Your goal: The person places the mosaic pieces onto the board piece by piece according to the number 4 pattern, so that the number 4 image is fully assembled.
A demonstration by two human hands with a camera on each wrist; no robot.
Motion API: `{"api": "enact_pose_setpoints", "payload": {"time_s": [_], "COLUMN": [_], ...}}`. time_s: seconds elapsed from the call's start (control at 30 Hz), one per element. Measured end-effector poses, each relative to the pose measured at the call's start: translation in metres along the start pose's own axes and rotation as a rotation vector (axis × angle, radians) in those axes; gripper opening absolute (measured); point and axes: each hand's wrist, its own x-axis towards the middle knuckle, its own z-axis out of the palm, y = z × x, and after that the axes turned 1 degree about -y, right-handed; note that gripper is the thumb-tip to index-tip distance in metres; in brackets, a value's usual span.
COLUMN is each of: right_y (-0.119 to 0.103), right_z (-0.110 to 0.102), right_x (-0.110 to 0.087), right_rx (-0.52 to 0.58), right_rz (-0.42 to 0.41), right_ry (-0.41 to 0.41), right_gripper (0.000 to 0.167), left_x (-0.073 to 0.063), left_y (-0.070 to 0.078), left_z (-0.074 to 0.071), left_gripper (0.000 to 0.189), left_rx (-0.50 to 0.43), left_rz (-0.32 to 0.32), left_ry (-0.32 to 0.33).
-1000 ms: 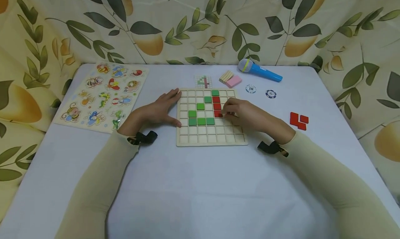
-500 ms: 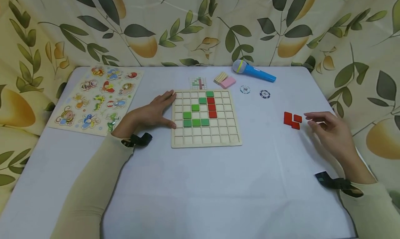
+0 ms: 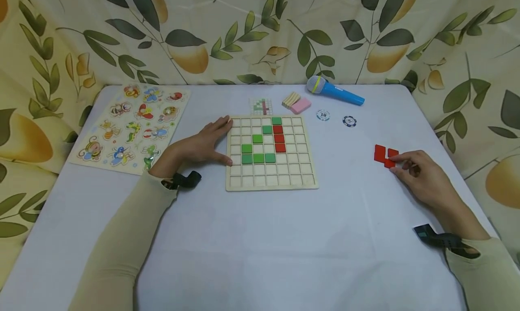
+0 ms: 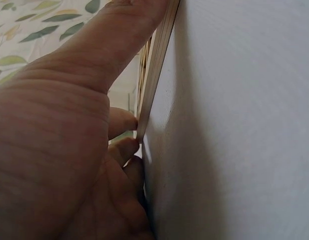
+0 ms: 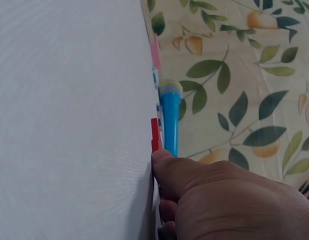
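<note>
A wooden grid board (image 3: pixel 272 187) lies on the table with several green square tiles (image 3: pixel 258 158) and three red tiles (image 3: pixel 279 138) in its cells. My left hand (image 3: pixel 199 144) rests along the board's left edge, thumb and fingers spread; the left wrist view shows the thumb (image 4: pixel 109 40) against the wooden side. Off to the right, my right hand (image 3: pixel 424 173) has thumb and index fingertips at a loose red square tile (image 3: pixel 388 164), pinching its near edge. Other loose red tiles (image 3: pixel 379 153) lie right beside it. The right wrist view shows the thumb tip (image 5: pixel 162 156) on red.
Behind the board lies a small pattern card (image 3: pixel 261 107). To its right are a striped block (image 3: pixel 291 99), a pink block (image 3: pixel 300 105), a blue microphone (image 3: pixel 341 93) and two round chips (image 3: pixel 323 115). An insect picture board (image 3: pixel 109 162) lies at the left.
My right hand has gone from the board's red column over to the loose red tiles at the right, and its fingertips have closed onto one. The left hand stays at the board's edge.
</note>
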Motion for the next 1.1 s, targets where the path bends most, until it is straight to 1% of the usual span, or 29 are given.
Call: {"api": "enact_pose_setpoints", "payload": {"time_s": [0.13,0.3,0.37,0.43,0.5,0.6,0.77,0.87,0.93,1.0,1.1], "right_y": [-0.001,-0.007,-0.013,-0.023,-0.04,-0.072,-0.137,-0.173,-0.191,-0.204,-0.214], "right_z": [0.001,-0.003,-0.008,-0.012,-0.013,-0.011,-0.001,0.012,0.024,0.037,0.054], "right_x": [0.005,0.004,0.003,0.003,0.007,0.017,0.034,0.048,0.058,0.066,0.075], "right_rx": [-0.005,0.002,0.007,0.015,0.019,0.005,-0.035,-0.036,-0.029,-0.023,0.004], "right_rz": [0.001,0.01,-0.012,-0.077,-0.162,-0.291,-0.462,-0.529,-0.558,-0.59,-0.633], "right_ry": [0.008,-0.032,-0.028,-0.003,0.022,0.007,-0.109,-0.201,-0.256,-0.303,-0.349], "right_gripper": [0.032,0.034,0.035,0.035,0.038,0.039,0.032,0.027,0.022,0.018,0.014], "left_x": [-0.001,0.0,0.002,0.002,0.002,0.0,0.001,0.001,0.001,0.002,0.003], "left_y": [0.002,0.001,0.0,-0.001,-0.002,-0.004,-0.005,-0.004,-0.004,-0.004,-0.004], "left_z": [-0.002,-0.002,-0.001,0.0,0.0,0.002,0.003,0.001,0.0,0.0,0.0], "left_gripper": [0.126,0.126,0.127,0.127,0.128,0.128,0.128,0.127,0.127,0.126,0.126], "left_rx": [0.009,0.0,-0.007,-0.004,-0.001,0.0,-0.002,0.007,0.019,0.023,0.016], "left_rz": [-0.007,-0.008,-0.006,-0.002,-0.006,-0.015,0.001,0.006,0.006,0.007,0.014], "left_ry": [0.007,0.002,0.0,-0.001,0.0,-0.002,-0.005,0.005,0.01,0.01,0.007]}}
